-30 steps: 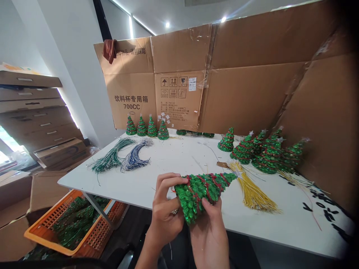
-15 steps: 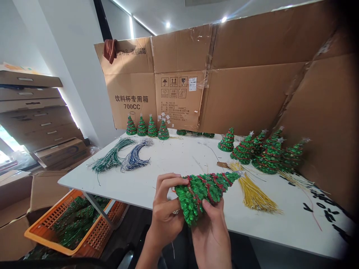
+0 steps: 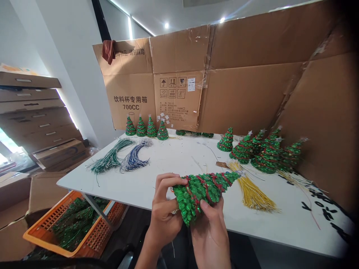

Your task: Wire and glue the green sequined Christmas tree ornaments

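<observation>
A small green beaded Christmas tree (image 3: 203,192) with red garland lies on its side in the air, its tip pointing right, just over the table's front edge. My left hand (image 3: 165,209) is closed at its wide base, fingers curled over the rim; what the fingertips do underneath is hidden. With the thumb on the near side, my right hand (image 3: 211,224) grips the tree from below. A bundle of yellow wires (image 3: 254,192) lies on the table behind the tree's tip.
On the white table (image 3: 174,160) lie green wires (image 3: 110,157) and blue wires (image 3: 134,157). Several finished-looking trees (image 3: 266,153) stand at the right, others (image 3: 146,127) at the back left. A cardboard screen (image 3: 246,93) borders the back. An orange crate (image 3: 47,243) holds green pieces at lower left.
The view has shifted very slightly. Both hands keep the same hold on the tree, with hardly any movement.
</observation>
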The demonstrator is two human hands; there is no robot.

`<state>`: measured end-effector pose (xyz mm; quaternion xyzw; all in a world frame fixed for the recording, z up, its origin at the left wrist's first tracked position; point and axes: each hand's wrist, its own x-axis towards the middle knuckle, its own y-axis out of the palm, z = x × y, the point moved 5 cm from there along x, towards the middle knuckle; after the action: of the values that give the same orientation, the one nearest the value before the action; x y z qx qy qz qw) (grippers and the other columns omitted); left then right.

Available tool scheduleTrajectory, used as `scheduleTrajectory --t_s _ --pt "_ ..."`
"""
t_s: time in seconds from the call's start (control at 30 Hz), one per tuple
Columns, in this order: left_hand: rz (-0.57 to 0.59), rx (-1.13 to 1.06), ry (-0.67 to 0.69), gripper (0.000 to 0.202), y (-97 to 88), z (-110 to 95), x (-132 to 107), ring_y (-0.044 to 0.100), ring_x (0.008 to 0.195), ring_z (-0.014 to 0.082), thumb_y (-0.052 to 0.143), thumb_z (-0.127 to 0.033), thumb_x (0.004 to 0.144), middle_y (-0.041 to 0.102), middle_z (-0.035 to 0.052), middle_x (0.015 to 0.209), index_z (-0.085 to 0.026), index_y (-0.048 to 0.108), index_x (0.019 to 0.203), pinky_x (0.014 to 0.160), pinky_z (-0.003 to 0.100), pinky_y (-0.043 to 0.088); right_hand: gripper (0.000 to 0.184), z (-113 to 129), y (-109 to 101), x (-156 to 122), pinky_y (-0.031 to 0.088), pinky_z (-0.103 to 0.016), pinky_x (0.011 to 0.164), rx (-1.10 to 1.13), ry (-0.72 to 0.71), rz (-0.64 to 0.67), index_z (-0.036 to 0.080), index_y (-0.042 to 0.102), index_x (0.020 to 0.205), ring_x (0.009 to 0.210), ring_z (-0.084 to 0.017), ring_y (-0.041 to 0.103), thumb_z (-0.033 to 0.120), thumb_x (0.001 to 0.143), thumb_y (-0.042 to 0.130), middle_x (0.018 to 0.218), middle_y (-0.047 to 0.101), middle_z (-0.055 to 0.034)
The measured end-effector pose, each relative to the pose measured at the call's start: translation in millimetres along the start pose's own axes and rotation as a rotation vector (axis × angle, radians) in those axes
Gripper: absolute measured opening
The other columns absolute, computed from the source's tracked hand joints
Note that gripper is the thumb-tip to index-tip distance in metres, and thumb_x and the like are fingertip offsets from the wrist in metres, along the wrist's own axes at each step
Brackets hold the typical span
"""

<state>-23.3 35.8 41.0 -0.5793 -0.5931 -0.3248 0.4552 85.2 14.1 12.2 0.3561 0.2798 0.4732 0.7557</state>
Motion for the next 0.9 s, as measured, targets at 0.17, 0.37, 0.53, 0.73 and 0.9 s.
scheduleTrajectory --t_s 0.17,0.37,0.53,0.73,0.9 --pt "0.013 -0.008 -0.005 0.030 -0.1 0.6 0.1 0.054 0.127 0.0307 0.071 0.005 0.090 0.065 0.0058 0.131 -0.019 0.062 0.075 0.097 0.051 0.054 0.066 0.5 0.0 -0.5 0.055 -0.058 0.108 -0.016 0.005 0.014 0.041 0.056 0.138 0.125 -0.032 0.073 0.031 0.079 0.083 0.130 0.077 -0.0035" --pt "0.019 -0.018 -0.013 0.030 -0.2 1.4 -0.1 0.052 0.127 0.0303 0.070 0.006 0.090 0.064 0.0051 0.132 -0.019 0.061 0.075 0.097 0.051 0.053 0.064 0.2 -1.2 1.0 0.055 -0.059 0.107 -0.008 -0.027 0.023 0.040 0.057 0.136 0.119 -0.032 0.076 0.030 0.079 0.083 0.125 0.079 -0.0028" --pt "0.014 -0.016 -0.012 0.029 -0.1 0.5 0.4 0.053 0.125 0.0298 0.071 0.005 0.090 0.064 0.0049 0.132 -0.019 0.062 0.076 0.097 0.050 0.053 0.063 0.2 -0.3 0.2 0.055 -0.059 0.108 -0.013 -0.017 0.027 0.040 0.057 0.136 0.118 -0.032 0.076 0.030 0.079 0.082 0.127 0.079 -0.0033" --pt "0.012 0.015 -0.030 0.027 0.4 1.3 0.5 0.054 0.126 0.0302 0.073 0.002 0.091 0.064 0.0065 0.132 -0.021 0.068 0.079 0.099 0.050 0.053 0.065 1.8 2.4 -2.4 0.054 -0.059 0.110 0.002 -0.007 -0.006 0.039 0.058 0.138 0.122 -0.032 0.075 0.030 0.079 0.084 0.127 0.079 -0.0028" --pt "0.073 0.021 -0.128 0.027 3.3 6.4 -2.9 0.054 0.131 0.0302 0.071 -0.002 0.095 0.059 0.0090 0.138 -0.027 0.080 0.095 0.108 0.050 0.050 0.067 7.3 -0.7 -4.5 0.052 -0.055 0.115 -0.020 0.023 -0.008 0.042 0.057 0.145 0.134 -0.029 0.068 0.035 0.084 0.086 0.141 0.074 -0.0011"
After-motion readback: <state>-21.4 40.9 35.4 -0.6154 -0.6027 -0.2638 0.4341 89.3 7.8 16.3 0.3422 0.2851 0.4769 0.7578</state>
